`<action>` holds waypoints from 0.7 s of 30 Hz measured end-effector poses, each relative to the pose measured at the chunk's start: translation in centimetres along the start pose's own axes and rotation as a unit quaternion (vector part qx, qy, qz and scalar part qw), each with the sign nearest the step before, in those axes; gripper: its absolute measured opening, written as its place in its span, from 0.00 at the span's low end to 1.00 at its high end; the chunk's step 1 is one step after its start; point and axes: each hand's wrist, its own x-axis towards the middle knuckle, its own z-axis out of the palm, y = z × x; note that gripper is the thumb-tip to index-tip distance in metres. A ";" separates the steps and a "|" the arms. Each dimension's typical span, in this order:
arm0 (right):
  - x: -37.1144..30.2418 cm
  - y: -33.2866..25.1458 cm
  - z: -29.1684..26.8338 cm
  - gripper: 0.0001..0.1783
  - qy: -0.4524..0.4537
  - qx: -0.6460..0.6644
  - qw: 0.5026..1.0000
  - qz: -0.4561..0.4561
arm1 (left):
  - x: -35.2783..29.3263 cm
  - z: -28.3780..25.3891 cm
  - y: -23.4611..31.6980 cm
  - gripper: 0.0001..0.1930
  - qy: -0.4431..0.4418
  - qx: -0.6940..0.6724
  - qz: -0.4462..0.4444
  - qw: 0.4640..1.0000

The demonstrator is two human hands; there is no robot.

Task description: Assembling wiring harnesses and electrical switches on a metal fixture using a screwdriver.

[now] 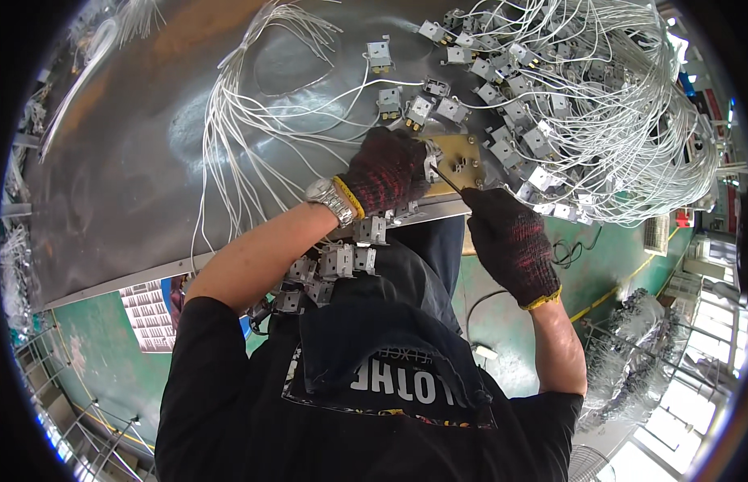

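My left hand [388,170], in a dark red-and-black knitted glove, is closed round a small metal-cased switch [432,157]. It holds the switch at the left side of a brass-coloured plate [461,150] near the table's front edge. Much of that switch is hidden by my fingers. From the right, my right hand [509,239], gloved alike, grips a thin-shafted screwdriver [449,179]. Its shaft points up and left to the switch, while its handle is covered by the glove. Several similar wired switches [419,112] lie just beyond the plate.
A large heap of wired switches [543,140] and white wires [631,153] fills the table's right side. Another wire bundle [229,120] lies on the metal tabletop [133,177]. More switches [338,261] hang together below my left wrist, at the table's edge.
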 end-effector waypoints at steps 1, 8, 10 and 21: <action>-0.1 -0.1 0.0 0.17 0.000 -0.007 1.000 0.005 | -0.1 0.0 0.0 0.25 0.000 -0.002 0.000 1.000; 0.2 -1.0 1.2 0.17 0.012 -0.045 0.998 0.039 | 0.1 -0.2 0.4 0.24 0.000 -0.008 -0.006 1.000; 0.0 0.3 1.3 0.16 0.018 -0.017 1.000 0.018 | 0.3 -0.1 0.0 0.24 -0.006 0.002 -0.005 1.000; 0.0 1.0 1.0 0.15 0.002 0.026 0.999 0.030 | -0.1 -0.1 0.2 0.19 0.048 -0.017 0.024 0.998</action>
